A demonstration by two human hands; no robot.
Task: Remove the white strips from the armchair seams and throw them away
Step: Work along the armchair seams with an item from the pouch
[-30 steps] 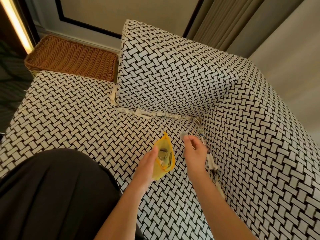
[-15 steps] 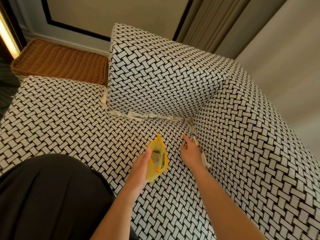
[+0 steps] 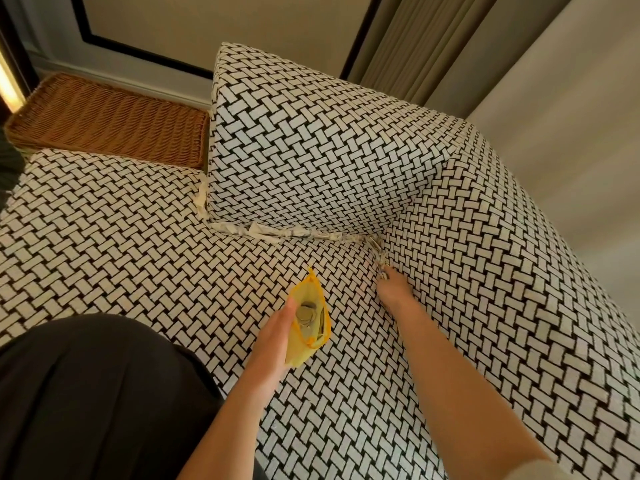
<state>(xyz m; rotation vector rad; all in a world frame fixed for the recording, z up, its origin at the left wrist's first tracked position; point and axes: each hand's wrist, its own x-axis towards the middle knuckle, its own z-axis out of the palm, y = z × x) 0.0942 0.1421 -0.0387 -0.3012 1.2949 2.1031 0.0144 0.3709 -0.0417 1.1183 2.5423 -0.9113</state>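
Reaching into the seam between the seat and the right armrest of the black-and-white woven armchair (image 3: 502,271), the right hand (image 3: 394,294) is seen from the back, with its fingertips (image 3: 385,275) laid against a crumpled white strip (image 3: 377,252) that is wedged in that seam close to the rear corner. Whether the grip of this hand is closed on the strip cannot be told, as the fingers are turned away and partly sunk in the fold. The left hand (image 3: 273,337) is held above the seat, just beside the right forearm, and its grip is curled round a yellow pouch (image 3: 302,351), which is kept upright with its mouth open; coins (image 3: 306,313) are seen inside it. A long white strip (image 3: 277,231) is tucked along the seam where the back cushion meets the seat, running from the left end of the cushion to the rear corner. A short white strip (image 3: 202,197) is lodged upright in the gap at the left end of the back cushion. A brown wicker tray (image 3: 110,123) is placed behind the seat at the left, beside the back cushion. Dark cloth (image 3: 86,393) is seen at the lower left, over the near edge of the seat, and pleated curtains (image 3: 415,46) are hung behind the armchair.
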